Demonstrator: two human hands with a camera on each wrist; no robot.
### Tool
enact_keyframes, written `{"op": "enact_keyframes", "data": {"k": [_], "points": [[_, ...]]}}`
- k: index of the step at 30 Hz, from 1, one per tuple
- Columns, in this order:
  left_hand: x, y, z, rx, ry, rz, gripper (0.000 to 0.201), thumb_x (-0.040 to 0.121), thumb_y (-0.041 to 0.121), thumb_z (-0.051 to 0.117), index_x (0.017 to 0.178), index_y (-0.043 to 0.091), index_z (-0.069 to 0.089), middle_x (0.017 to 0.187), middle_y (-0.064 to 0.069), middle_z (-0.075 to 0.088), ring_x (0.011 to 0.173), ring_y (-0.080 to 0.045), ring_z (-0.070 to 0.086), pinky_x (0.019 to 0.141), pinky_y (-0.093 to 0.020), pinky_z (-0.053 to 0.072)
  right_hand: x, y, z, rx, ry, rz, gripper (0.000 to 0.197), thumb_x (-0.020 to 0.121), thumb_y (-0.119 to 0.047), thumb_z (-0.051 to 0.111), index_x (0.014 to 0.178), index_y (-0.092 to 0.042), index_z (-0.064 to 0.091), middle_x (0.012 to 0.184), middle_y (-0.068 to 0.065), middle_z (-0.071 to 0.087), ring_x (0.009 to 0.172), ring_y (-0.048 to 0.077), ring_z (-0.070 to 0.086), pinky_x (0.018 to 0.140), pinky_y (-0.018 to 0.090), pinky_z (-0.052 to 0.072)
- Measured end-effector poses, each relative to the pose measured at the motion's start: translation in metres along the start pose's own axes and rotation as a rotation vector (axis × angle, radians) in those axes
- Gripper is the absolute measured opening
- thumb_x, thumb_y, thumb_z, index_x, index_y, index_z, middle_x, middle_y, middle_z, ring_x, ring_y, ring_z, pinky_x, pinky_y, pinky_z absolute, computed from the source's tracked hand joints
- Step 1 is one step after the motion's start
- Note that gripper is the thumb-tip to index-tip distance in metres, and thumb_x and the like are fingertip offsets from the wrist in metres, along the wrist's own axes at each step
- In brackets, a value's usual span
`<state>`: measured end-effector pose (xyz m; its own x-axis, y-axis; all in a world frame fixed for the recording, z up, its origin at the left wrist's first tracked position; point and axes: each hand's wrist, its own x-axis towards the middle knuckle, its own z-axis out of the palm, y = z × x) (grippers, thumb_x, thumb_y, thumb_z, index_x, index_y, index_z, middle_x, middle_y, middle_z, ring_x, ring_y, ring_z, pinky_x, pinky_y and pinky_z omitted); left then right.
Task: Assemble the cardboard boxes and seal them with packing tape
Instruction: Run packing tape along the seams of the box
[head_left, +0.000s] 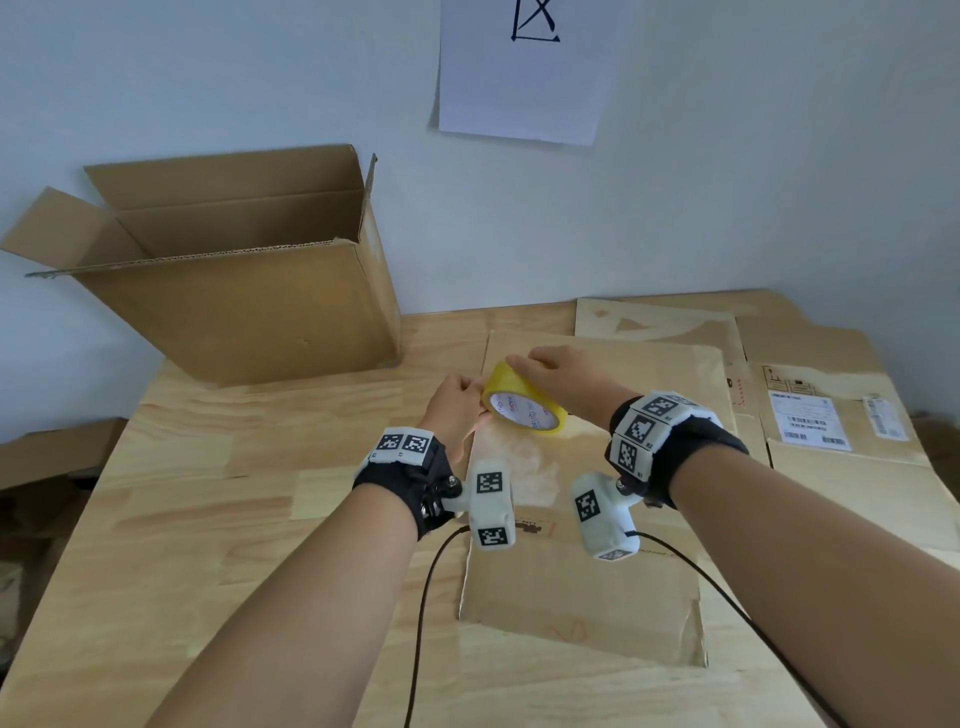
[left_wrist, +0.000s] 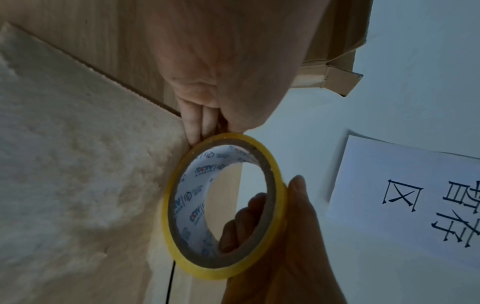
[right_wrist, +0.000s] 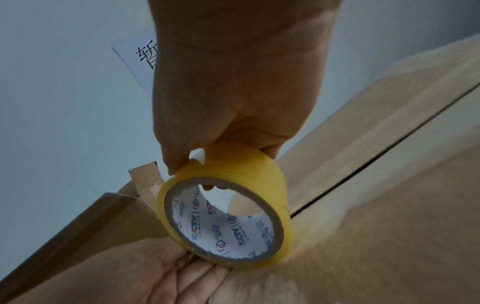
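Above the flat cardboard on the tabletop, right hand grips the tape roll from above; left hand pinches its edge.

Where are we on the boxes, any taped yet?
One box stands assembled at the back left, top flaps open; no top seal shows. In hand: the right hand grips the yellow tape roll and the left hand pinches its edge, above a flattened carton. Several flat cartons remain unassembled.
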<state>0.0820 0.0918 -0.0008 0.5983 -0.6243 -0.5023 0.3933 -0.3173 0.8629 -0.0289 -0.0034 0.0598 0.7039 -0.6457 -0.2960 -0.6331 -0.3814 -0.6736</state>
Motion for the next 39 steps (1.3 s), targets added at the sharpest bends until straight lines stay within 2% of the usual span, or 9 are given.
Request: {"op": "enact_keyframes", "data": {"k": [4, 8, 12, 16, 21, 26, 32, 35, 39], "points": [[-0.003, 0.002, 0.003, -0.022, 0.007, 0.008, 0.018, 0.101, 0.01, 0.039, 0.083, 0.012, 0.04, 0.102, -0.013, 0.06, 0.104, -0.026, 0.062, 0.07, -0.02, 0.051, -0.001, 0.0, -0.005, -0.089, 0.038, -0.064, 0.047, 0.094, -0.046, 0.047, 0.06, -0.016, 0.036, 0.059, -0.002, 0.036, 0.055, 0.014, 0.035, 0.052, 0.028, 0.026], [-0.006, 0.002, 0.006, -0.073, 0.006, 0.041, 0.014, 0.102, 0.008, 0.037, 0.088, 0.009, 0.04, 0.11, -0.019, 0.062, 0.09, -0.019, 0.065, 0.065, -0.018, 0.054, -0.002, 0.004, -0.01, -0.131, 0.067, -0.088, 0.049, 0.093, -0.042, 0.052, 0.057, -0.015, 0.034, 0.056, 0.0, 0.033, 0.053, 0.016, 0.032, 0.05, 0.029, 0.024], [-0.002, -0.001, 0.006, -0.122, -0.008, 0.063, 0.017, 0.101, 0.008, 0.039, 0.085, 0.009, 0.039, 0.108, -0.021, 0.063, 0.081, -0.014, 0.067, 0.065, -0.017, 0.056, -0.002, 0.005, -0.015, -0.192, 0.052, -0.105, 0.044, 0.093, -0.041, 0.052, 0.064, -0.009, 0.044, 0.056, 0.001, 0.036, 0.058, 0.017, 0.035, 0.05, 0.026, 0.025], [0.001, -0.002, 0.005, -0.107, -0.025, 0.071, 0.014, 0.101, 0.009, 0.04, 0.087, 0.008, 0.04, 0.104, -0.018, 0.064, 0.083, -0.014, 0.068, 0.064, -0.016, 0.055, 0.0, 0.006, -0.018, -0.254, 0.024, -0.108, 0.049, 0.094, -0.042, 0.051, 0.056, -0.013, 0.037, 0.056, 0.0, 0.036, 0.06, 0.018, 0.037, 0.05, 0.026, 0.026], [0.001, -0.005, 0.005, -0.079, -0.054, 0.094, 0.019, 0.101, 0.005, 0.038, 0.082, 0.009, 0.036, 0.103, -0.019, 0.061, 0.095, -0.026, 0.065, 0.081, -0.026, 0.051, -0.001, 0.009, -0.021, -0.28, 0.036, -0.07, 0.051, 0.09, -0.047, 0.054, 0.052, -0.018, 0.038, 0.056, -0.002, 0.037, 0.055, 0.011, 0.037, 0.051, 0.026, 0.028], [0.001, -0.006, 0.004, -0.071, -0.047, 0.118, 0.019, 0.101, 0.007, 0.039, 0.083, 0.009, 0.037, 0.103, -0.017, 0.062, 0.097, -0.024, 0.065, 0.073, -0.021, 0.053, 0.002, 0.003, -0.022, -0.323, 0.018, -0.057, 0.058, 0.088, -0.054, 0.054, 0.053, -0.012, 0.034, 0.056, 0.0, 0.035, 0.055, 0.015, 0.037, 0.05, 0.028, 0.026], [0.0, -0.007, 0.005, -0.049, -0.031, 0.148, 0.017, 0.101, 0.005, 0.038, 0.084, 0.008, 0.04, 0.102, -0.017, 0.062, 0.095, -0.023, 0.066, 0.072, -0.019, 0.054, -0.006, 0.002, -0.031, -0.292, -0.071, -0.076, 0.039, 0.1, -0.025, 0.033, 0.063, -0.013, 0.032, 0.066, 0.003, 0.037, 0.073, 0.022, 0.036, 0.062, 0.029, 0.026], [0.001, -0.006, 0.005, -0.046, -0.016, 0.135, 0.016, 0.101, 0.007, 0.036, 0.086, 0.007, 0.04, 0.1, -0.014, 0.063, 0.092, -0.021, 0.067, 0.071, -0.018, 0.054, -0.009, 0.009, -0.033, -0.186, 0.012, -0.097, 0.041, 0.096, -0.029, 0.044, 0.061, -0.012, 0.032, 0.06, 0.0, 0.032, 0.059, 0.015, 0.03, 0.051, 0.027, 0.023], [-0.001, -0.005, 0.003, -0.048, -0.03, 0.125, 0.017, 0.103, 0.008, 0.034, 0.086, 0.008, 0.039, 0.102, -0.016, 0.061, 0.091, -0.021, 0.066, 0.079, -0.023, 0.052, -0.01, 0.016, -0.031, -0.245, 0.056, -0.129, 0.043, 0.094, -0.034, 0.052, 0.061, -0.007, 0.043, 0.055, 0.001, 0.034, 0.056, 0.016, 0.033, 0.049, 0.025, 0.023]]}}
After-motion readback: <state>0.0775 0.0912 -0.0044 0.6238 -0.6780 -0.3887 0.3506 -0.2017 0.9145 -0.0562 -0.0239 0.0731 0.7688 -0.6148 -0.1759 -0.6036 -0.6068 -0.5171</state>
